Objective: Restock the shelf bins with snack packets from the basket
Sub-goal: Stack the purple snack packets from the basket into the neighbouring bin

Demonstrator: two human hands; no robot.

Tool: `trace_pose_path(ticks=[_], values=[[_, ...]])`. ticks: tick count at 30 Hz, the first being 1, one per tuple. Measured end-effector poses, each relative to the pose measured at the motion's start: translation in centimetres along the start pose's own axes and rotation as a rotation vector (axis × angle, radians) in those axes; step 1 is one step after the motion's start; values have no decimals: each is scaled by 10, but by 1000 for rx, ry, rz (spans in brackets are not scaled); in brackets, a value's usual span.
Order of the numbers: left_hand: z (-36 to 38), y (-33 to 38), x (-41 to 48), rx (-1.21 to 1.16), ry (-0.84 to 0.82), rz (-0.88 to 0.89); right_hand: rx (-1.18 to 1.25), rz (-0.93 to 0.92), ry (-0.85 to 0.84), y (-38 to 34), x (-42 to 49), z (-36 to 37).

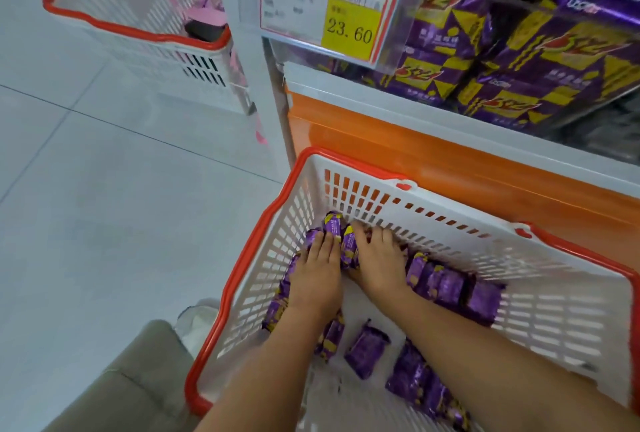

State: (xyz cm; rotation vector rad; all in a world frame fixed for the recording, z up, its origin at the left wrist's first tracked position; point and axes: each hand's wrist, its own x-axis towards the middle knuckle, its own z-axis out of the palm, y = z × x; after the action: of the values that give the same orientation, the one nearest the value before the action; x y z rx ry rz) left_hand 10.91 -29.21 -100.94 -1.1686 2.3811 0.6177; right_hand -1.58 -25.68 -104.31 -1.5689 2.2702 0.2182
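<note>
Down in the far corner of the white basket, the left hand presses straight fingers on purple snack packets. The right hand curls its fingers over the same cluster, wedged between both hands.

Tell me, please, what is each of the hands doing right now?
Left hand: open, straight fingers pressing on snack packets.
Right hand: closed, fingers curled over snack packets.

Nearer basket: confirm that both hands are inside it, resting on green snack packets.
Not green. The head view shows the left hand and right hand inside the nearer basket, resting on purple snack packets.
</note>
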Motion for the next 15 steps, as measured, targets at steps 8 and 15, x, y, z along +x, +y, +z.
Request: trace_pose_path(ticks=[8, 15], values=[[5, -10, -2, -107, 34, 24, 93, -49, -46, -10, 8, 1], [3, -13, -4, -119, 28, 38, 115, -50, -67, -11, 10, -5]])
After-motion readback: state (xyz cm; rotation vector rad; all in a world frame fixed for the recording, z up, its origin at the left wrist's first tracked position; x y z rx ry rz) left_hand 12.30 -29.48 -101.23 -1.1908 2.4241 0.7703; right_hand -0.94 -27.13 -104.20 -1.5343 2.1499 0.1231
